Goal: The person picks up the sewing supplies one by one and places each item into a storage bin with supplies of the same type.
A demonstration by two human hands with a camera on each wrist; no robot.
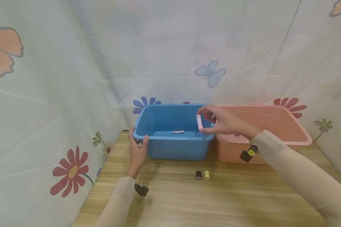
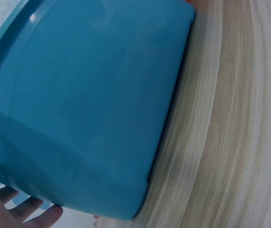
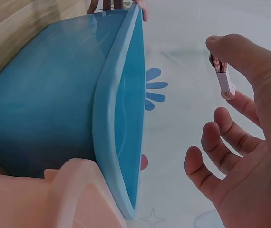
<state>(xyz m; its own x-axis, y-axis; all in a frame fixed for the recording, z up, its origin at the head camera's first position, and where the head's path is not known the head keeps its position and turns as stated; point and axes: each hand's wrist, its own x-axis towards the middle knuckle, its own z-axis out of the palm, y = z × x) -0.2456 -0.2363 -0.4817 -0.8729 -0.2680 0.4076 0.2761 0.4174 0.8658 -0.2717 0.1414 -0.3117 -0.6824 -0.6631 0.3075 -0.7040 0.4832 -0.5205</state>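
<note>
A small narrow folded bundle (image 3: 225,80), pinkish with a white band and layered dark edges at one end, is pinched between thumb and forefinger of my right hand (image 1: 223,121). The other right fingers are curled free of it. That hand is over the right end of a blue plastic tub (image 1: 176,148). A similar bundle (image 1: 178,132) lies on the tub's floor. My left hand (image 1: 137,154) grips the tub's left front corner, thumb at the front and fingers around the side. In the left wrist view, its fingers (image 2: 47,218) show beside the tub wall.
A pink plastic tub (image 1: 244,153) stands directly right of the blue one. On the wooden table (image 1: 170,198) in front are a dark brown thread spool (image 1: 198,175) and a yellow thread spool (image 1: 206,175). A curtain (image 1: 159,47) printed with flowers and butterflies hangs behind.
</note>
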